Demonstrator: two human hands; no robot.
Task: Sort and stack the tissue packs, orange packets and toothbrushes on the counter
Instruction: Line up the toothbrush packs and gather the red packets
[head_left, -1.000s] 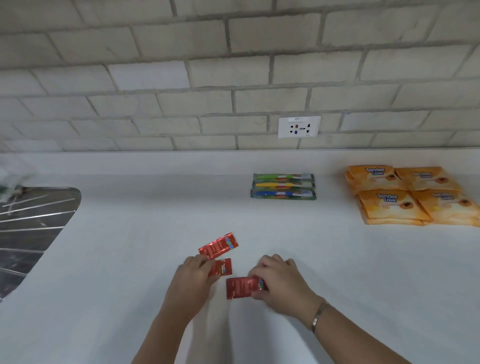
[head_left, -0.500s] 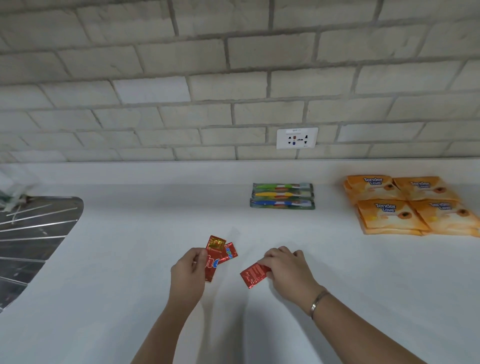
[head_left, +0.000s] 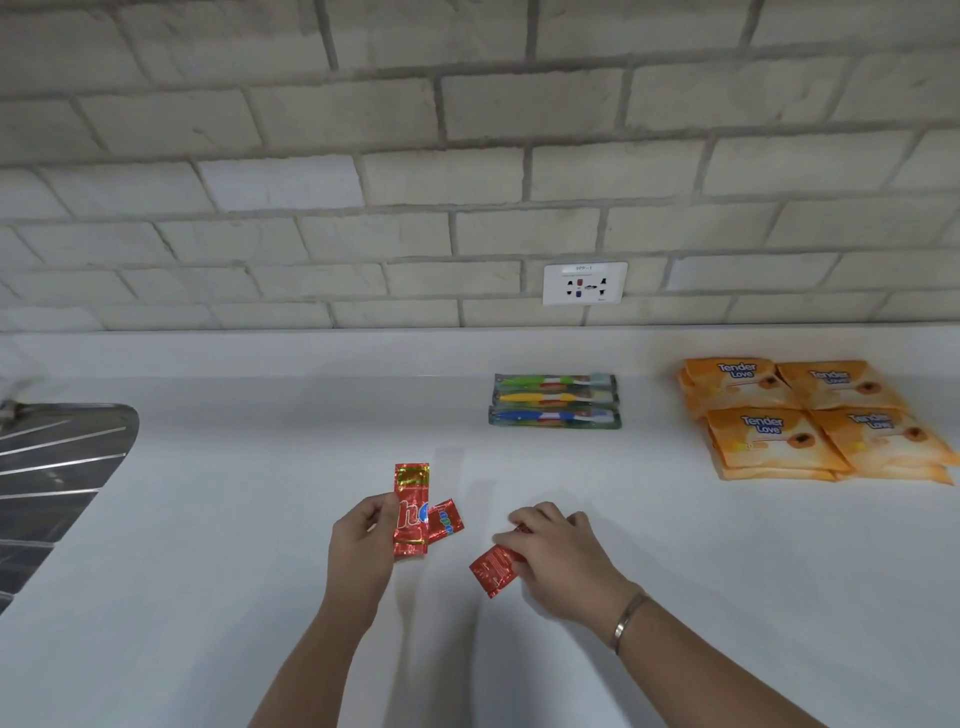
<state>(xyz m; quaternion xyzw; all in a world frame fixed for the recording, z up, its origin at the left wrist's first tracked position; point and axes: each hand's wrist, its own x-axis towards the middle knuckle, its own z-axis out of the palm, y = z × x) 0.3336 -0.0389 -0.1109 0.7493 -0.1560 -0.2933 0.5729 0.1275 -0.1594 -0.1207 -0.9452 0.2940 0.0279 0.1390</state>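
Red-orange foil, shiny and creased, makes up all three packets in play, and they sit well below the wall socket (head_left: 584, 283) and a little to its left, over the white counter (head_left: 260, 493). The long packet (head_left: 411, 493) stands upright in the left hand (head_left: 363, 545), pinched along its left edge between thumb and fingers. It shows a gold band near each end and white and blue lettering in the middle. Tucked behind its right edge is a short packet (head_left: 445, 520) with blue print, tilted; whether the left hand grips it too or it lies on the counter I cannot tell. The right hand (head_left: 561, 561), a bracelet (head_left: 626, 618) on its wrist, curls over one end of a third packet (head_left: 493, 570), whose red back with fine print faces up and whose free corner points down and left. The two hands are apart. Straight below the socket, close to the wall, three toothbrushes (head_left: 555, 401) in clear wrappers lie side by side: green, yellow, blue. Far to the right of the socket the orange tissue packs (head_left: 810, 421) sit in low stacks, two by two.

Half a second ago the long packet leaned to the right in the left hand; now it is upright. A second ago both hands were down on the counter with the packets flat; the third packet lay square then, and now it is tipped on a slant
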